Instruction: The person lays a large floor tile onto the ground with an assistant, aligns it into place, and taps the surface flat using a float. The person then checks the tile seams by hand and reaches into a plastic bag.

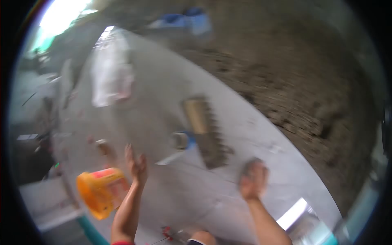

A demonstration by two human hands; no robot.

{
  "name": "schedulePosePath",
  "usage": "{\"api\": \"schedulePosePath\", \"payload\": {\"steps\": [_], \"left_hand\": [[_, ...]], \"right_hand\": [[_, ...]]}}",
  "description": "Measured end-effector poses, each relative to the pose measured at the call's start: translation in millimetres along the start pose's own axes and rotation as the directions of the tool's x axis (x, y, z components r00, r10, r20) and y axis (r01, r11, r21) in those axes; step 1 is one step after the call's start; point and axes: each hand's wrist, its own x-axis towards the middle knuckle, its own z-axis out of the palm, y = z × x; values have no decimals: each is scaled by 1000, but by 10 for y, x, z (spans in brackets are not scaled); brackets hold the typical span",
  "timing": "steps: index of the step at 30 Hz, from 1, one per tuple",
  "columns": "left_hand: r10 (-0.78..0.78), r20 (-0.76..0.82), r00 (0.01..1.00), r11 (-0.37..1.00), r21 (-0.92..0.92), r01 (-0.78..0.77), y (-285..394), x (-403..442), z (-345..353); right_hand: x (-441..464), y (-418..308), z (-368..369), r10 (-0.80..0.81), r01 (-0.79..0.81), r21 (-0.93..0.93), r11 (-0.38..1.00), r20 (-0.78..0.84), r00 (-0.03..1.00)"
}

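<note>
My left hand [137,166] has its fingers apart and holds nothing. It is just above and right of a yellow-orange bucket [98,192] with a red label, which lies tipped on its side. My right hand [254,179], smeared by motion, appears flat over a large pale board [241,118], fingers stretched. A dark patch beside its fingers may be a shadow; I cannot tell. Between the hands and farther off lies a notched trowel [213,143] with a wooden handle. A roll of tape [179,141] with blue on it sits left of the trowel.
A clear plastic bag [110,73] lies at the board's far end. A small brown-and-white item [104,146] is near the bucket. Rough soil [294,106] runs along the right edge, with blurred blue objects [183,22] beyond. A clear box-like object [304,222] stands lower right.
</note>
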Motion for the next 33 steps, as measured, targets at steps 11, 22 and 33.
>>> {"api": "schedulePosePath", "payload": {"steps": [11, 22, 33], "left_hand": [[-479, 61, 876, 848, 293, 443, -150, 3282, -640], [-4, 539, 842, 999, -36, 28, 208, 1405, -460], [146, 382, 913, 951, -309, -23, 74, 780, -576]], "right_hand": [[163, -238, -376, -175, 162, -113, 980, -115, 978], [153, -295, -391, -214, 192, -153, 969, -145, 966], [74, -294, -378, -238, 204, -176, 963, -197, 951]]}}
